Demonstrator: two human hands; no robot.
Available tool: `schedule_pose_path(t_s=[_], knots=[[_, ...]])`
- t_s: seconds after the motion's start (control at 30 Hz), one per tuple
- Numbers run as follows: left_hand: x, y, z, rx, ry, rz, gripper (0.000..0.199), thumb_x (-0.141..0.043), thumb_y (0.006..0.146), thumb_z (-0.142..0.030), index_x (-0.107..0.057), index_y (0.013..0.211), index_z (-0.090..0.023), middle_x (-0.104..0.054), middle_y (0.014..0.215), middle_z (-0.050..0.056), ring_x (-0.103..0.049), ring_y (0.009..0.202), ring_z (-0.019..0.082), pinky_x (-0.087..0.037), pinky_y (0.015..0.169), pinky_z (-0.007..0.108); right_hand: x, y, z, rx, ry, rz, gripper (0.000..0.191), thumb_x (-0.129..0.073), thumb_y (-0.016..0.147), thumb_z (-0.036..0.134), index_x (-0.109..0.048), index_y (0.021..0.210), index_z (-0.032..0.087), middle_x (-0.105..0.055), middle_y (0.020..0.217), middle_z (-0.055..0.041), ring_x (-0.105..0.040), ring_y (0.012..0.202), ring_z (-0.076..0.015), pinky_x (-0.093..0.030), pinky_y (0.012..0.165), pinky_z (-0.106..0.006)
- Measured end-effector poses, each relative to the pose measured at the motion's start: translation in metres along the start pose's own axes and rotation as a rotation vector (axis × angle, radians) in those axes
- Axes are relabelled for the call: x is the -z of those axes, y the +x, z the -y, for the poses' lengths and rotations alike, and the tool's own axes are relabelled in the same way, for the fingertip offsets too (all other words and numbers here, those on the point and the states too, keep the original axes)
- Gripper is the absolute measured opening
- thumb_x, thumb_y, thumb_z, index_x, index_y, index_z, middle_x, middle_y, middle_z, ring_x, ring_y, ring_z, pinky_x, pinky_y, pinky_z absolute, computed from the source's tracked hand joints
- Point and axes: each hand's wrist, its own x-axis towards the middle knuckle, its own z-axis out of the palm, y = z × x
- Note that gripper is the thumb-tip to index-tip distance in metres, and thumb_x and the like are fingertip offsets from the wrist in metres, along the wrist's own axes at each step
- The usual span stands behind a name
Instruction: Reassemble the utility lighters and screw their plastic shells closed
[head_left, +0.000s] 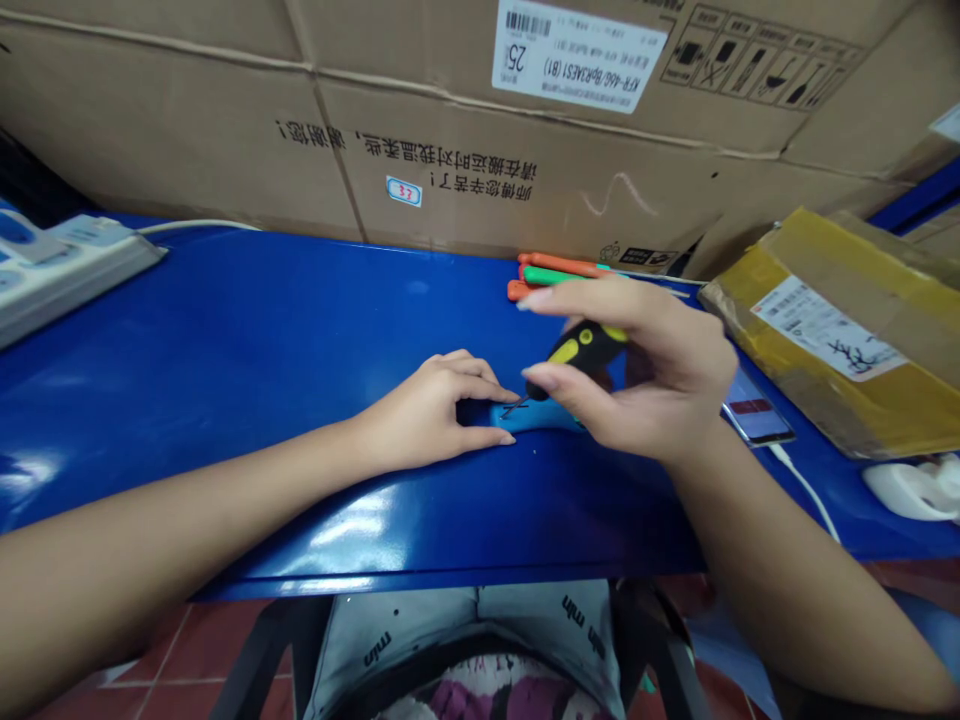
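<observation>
A light-blue, handle-shaped piece (541, 416) lies on the blue table. Its left end sits between the thumb and fingers of my left hand (439, 412), which grip it from both edges. My right hand (645, 365) is closed around a black-and-yellow screwdriver (574, 352), held at a slant. The screwdriver's thin shaft points down to the left, its tip at the blue piece near my left fingertips. Whether the tip sits in a screw is too small to tell. My right hand covers part of the piece's right end.
Several orange and green handled tools (551, 272) lie behind my right hand. A large cardboard box (442, 120) stands along the back. To the right are a taped parcel (847, 340), a phone (754, 408) with its cable, and a white case (907, 490). A power strip (75, 275) lies left.
</observation>
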Motion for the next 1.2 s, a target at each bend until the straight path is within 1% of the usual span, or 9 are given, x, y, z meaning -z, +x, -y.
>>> schedule_pose_path(t_s=[0.07, 0.23, 0.43, 0.57, 0.77, 0.93, 1.0, 1.13, 1.2], knots=[[0.0003, -0.0001, -0.0002, 0.008, 0.005, 0.01, 0.034, -0.082, 0.082, -0.038, -0.077, 0.111, -0.021, -0.073, 0.099, 0.004, -0.064, 0.094, 0.021, -0.049, 0.09, 0.037, -0.0023, -0.0013, 0.0012, 0.025, -0.02, -0.051, 0.027, -0.073, 0.09, 0.032, -0.07, 0.116, 0.024, -0.08, 0.101, -0.0029, -0.077, 0.086, -0.0211, -0.066, 0.08, -0.034], [0.0005, 0.0, 0.0, -0.003, -0.019, 0.011, 0.031, -0.082, 0.082, -0.038, -0.077, 0.108, -0.02, -0.074, 0.102, 0.005, -0.065, 0.097, 0.022, -0.049, 0.091, 0.037, -0.004, -0.0029, 0.0032, -0.101, 0.161, 0.091, 0.048, -0.043, 0.102, 0.023, -0.048, 0.149, 0.019, -0.062, 0.144, -0.0086, -0.072, 0.111, -0.0251, -0.06, 0.1, -0.046], [-0.0001, 0.0005, 0.0004, -0.009, 0.011, 0.002, 0.033, -0.082, 0.082, -0.037, -0.077, 0.11, -0.022, -0.074, 0.098, 0.004, -0.065, 0.094, 0.022, -0.049, 0.089, 0.037, -0.0041, -0.0009, 0.0013, -0.027, 0.049, -0.005, 0.032, -0.072, 0.091, 0.03, -0.067, 0.122, 0.023, -0.077, 0.114, -0.0045, -0.075, 0.101, -0.0237, -0.064, 0.091, -0.038], [-0.0003, 0.0005, 0.0007, -0.012, -0.005, 0.0, 0.032, -0.082, 0.082, -0.039, -0.078, 0.108, -0.021, -0.074, 0.101, 0.005, -0.066, 0.096, 0.023, -0.05, 0.09, 0.038, -0.0036, -0.0008, 0.0036, -0.116, 0.147, 0.118, 0.045, -0.043, 0.103, 0.025, -0.048, 0.147, 0.022, -0.058, 0.149, -0.0075, -0.07, 0.117, -0.0238, -0.056, 0.107, -0.046], [-0.0002, 0.0003, -0.0001, 0.0, 0.003, -0.009, 0.032, -0.082, 0.081, -0.038, -0.078, 0.11, -0.022, -0.074, 0.096, 0.004, -0.065, 0.092, 0.022, -0.05, 0.089, 0.037, -0.0036, -0.0029, 0.0013, -0.045, 0.016, 0.027, 0.025, -0.069, 0.091, 0.027, -0.067, 0.116, 0.023, -0.077, 0.108, -0.0017, -0.075, 0.094, -0.0212, -0.063, 0.091, -0.039], [-0.0001, 0.0005, -0.0007, 0.002, -0.013, -0.003, 0.032, -0.083, 0.081, -0.038, -0.078, 0.107, -0.02, -0.074, 0.099, 0.005, -0.065, 0.094, 0.021, -0.05, 0.09, 0.037, -0.0001, -0.0022, 0.002, -0.129, 0.132, 0.176, 0.048, -0.046, 0.099, 0.019, -0.045, 0.148, 0.021, -0.056, 0.151, -0.008, -0.067, 0.12, -0.0228, -0.057, 0.104, -0.042], [-0.0003, 0.0004, -0.0008, 0.006, -0.01, -0.008, 0.032, -0.083, 0.081, -0.038, -0.078, 0.107, -0.02, -0.074, 0.098, 0.005, -0.065, 0.093, 0.021, -0.05, 0.089, 0.037, -0.0005, -0.0024, 0.0018, -0.12, 0.116, 0.166, 0.048, -0.054, 0.097, 0.018, -0.049, 0.144, 0.022, -0.06, 0.146, -0.0069, -0.07, 0.114, -0.0203, -0.06, 0.099, -0.037], [-0.0003, 0.0004, -0.0015, 0.016, -0.002, 0.001, 0.031, -0.082, 0.081, -0.037, -0.077, 0.108, -0.022, -0.073, 0.096, 0.003, -0.065, 0.093, 0.021, -0.05, 0.09, 0.037, -0.002, -0.0035, -0.0024, 0.012, -0.079, 0.042, 0.035, -0.078, 0.085, 0.027, -0.065, 0.117, 0.023, -0.077, 0.107, -0.0009, -0.075, 0.093, -0.0195, -0.064, 0.083, -0.033], [-0.0001, 0.0006, -0.0017, 0.014, -0.009, 0.002, 0.031, -0.082, 0.082, -0.037, -0.077, 0.108, -0.022, -0.073, 0.097, 0.003, -0.065, 0.093, 0.021, -0.05, 0.09, 0.037, -0.0018, -0.0034, -0.0037, 0.014, -0.051, 0.077, 0.039, -0.07, 0.091, 0.029, -0.061, 0.128, 0.025, -0.076, 0.118, -0.0026, -0.075, 0.099, -0.0209, -0.064, 0.09, -0.036]])
